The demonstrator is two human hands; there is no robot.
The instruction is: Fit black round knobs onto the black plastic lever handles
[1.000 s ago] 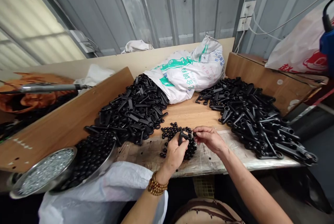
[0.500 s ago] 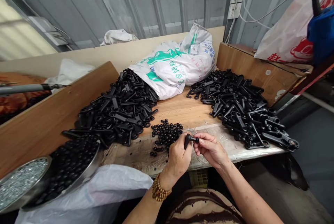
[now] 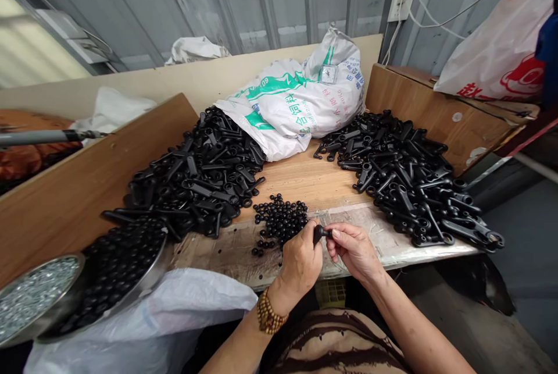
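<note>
My left hand is wrapped round a black crank handle, most of which its fingers hide. With thumb and fingertips, my right hand pinches a small black ball knob at the handle's end; the knob is largely covered by the fingers. Both hands are close together over the front edge of the bench. Just left of them lies a loose cluster of black balls. Heaps of similar black handles stand to the left and to the right.
A white woven sack lies at the back between the heaps. At left front are a metal bowl of black balls and a bowl of small shiny metal parts. Wooden boards border the bench. A grey tool protrudes at far left.
The knob in my right fingers is now nearer the crank handle, and less of the stem between them shows. The view has shifted slightly.
</note>
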